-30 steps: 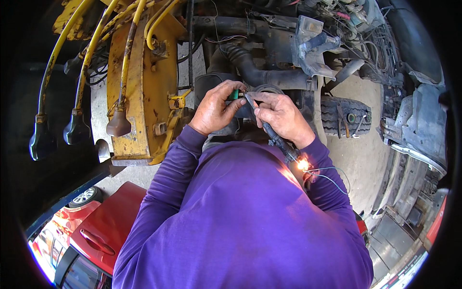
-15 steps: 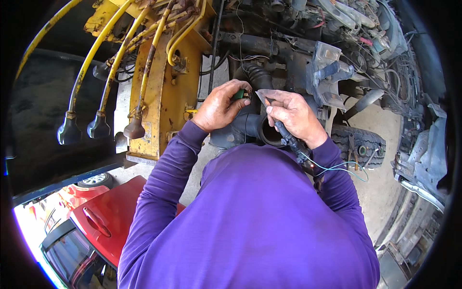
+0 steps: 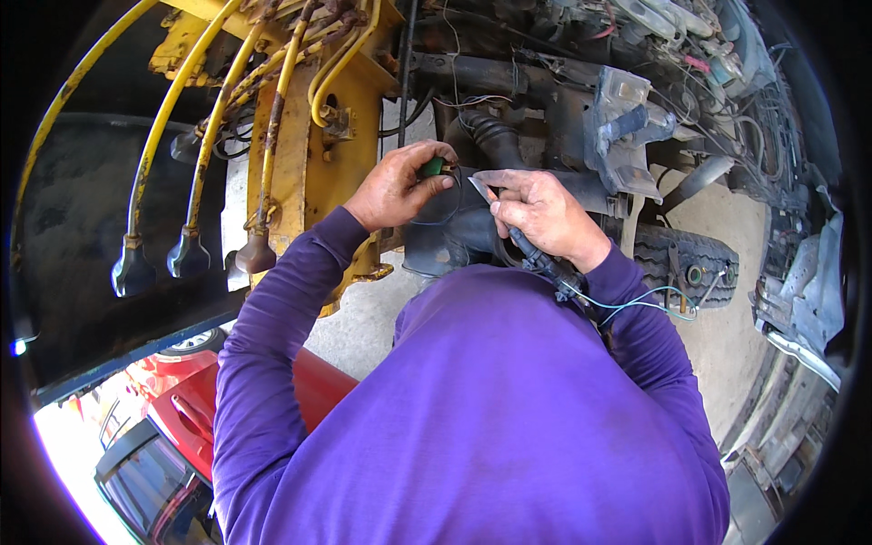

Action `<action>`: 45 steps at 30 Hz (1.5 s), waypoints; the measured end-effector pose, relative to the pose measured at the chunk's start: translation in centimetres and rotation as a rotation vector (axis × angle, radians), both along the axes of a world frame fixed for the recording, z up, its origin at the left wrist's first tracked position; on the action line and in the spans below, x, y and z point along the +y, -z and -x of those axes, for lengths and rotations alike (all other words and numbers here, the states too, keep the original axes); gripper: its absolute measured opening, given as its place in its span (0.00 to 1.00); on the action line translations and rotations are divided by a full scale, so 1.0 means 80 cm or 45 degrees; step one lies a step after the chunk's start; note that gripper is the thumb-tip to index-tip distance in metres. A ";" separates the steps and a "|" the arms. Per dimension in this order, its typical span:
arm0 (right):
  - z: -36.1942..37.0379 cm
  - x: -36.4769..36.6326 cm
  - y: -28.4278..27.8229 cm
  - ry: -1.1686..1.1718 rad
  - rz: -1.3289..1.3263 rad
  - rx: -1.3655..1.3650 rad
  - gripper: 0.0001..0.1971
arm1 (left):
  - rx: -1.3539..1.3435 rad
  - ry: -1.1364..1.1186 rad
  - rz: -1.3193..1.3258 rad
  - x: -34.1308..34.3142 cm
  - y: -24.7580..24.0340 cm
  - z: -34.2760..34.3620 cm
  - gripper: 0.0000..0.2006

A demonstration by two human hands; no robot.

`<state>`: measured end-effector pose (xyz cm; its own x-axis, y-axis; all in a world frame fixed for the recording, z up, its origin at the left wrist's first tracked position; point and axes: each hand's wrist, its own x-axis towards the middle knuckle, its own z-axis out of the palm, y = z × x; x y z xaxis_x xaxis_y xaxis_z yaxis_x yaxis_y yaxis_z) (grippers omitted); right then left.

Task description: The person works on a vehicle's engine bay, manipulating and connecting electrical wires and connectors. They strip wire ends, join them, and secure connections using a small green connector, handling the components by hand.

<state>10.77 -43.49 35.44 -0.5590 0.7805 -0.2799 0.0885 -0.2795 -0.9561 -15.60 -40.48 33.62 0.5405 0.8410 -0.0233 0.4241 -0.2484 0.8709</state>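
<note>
My left hand [image 3: 400,186] is closed, pinching a small green part [image 3: 432,167] with coppery metal bits at its right end. A thin dark wire [image 3: 445,216] curves down beside those fingers. My right hand [image 3: 549,213] grips a small knife [image 3: 480,188]; its pointed blade faces the green part, a short gap apart. Most of the knife's handle is hidden in the palm. Below the right hand runs a dark taped cable bundle [image 3: 536,259], and a pale teal wire [image 3: 636,304] loops out from it over my right sleeve. Whether that hand touches the bundle is unclear.
A rusty yellow frame [image 3: 295,163] and yellow levers with dark knobs [image 3: 189,254] stand at left. Ahead are a black corrugated hose [image 3: 490,132] and a grey bracket [image 3: 627,127]. Tools lie on a tyre [image 3: 686,263] at right. A red car [image 3: 318,386] is at lower left.
Both hands have shifted slightly left, still gripping the green part and the knife. More of the green part shows now, and the view has moved a little.
</note>
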 end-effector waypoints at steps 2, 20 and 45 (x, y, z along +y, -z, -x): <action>0.004 -0.002 0.001 0.004 -0.037 -0.048 0.24 | -0.024 -0.002 0.022 -0.003 0.003 0.000 0.13; 0.029 -0.021 0.002 0.304 0.092 -0.015 0.25 | -0.434 -0.050 0.303 -0.006 0.035 -0.009 0.15; 0.028 0.000 -0.001 0.160 0.104 -0.093 0.26 | -0.257 -0.054 0.099 0.000 0.031 -0.012 0.13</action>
<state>8.57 -43.49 35.53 -0.4344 0.8160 -0.3814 0.1164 -0.3690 -0.9221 -14.68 -40.45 31.15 0.5047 0.8632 0.0159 0.2481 -0.1627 0.9550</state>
